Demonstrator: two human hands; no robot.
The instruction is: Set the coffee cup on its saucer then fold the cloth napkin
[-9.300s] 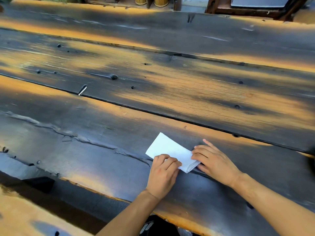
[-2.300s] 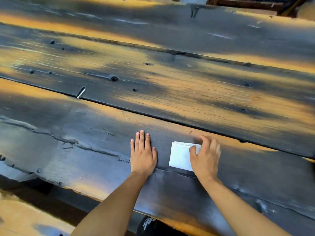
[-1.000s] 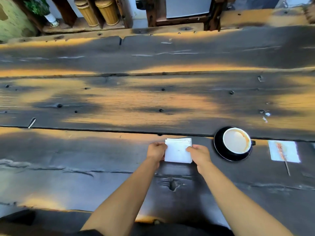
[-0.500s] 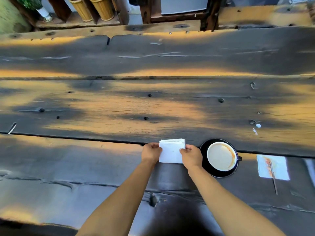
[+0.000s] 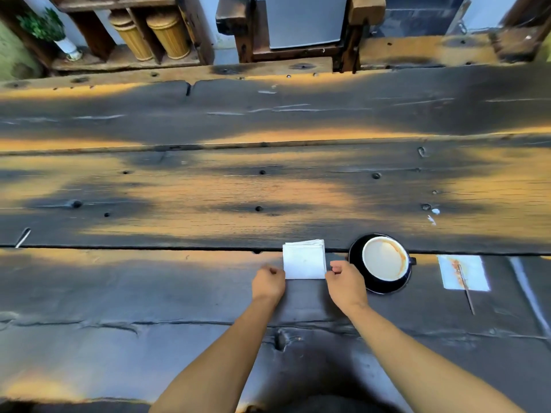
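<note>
At lower centre, the folded napkin (image 5: 304, 260) is flanked by the curled, empty left hand (image 5: 267, 283) and right hand (image 5: 346, 283), the cup (image 5: 384, 259) seated on its saucer (image 5: 359, 260) to the right.

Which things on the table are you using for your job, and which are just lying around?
For the job:
- folded white napkin, between the left hand and right hand
- coffee cup on its black saucer

Just lying about:
- stained paper with a thin stick on it
- two bamboo canisters
- small potted plant
</note>
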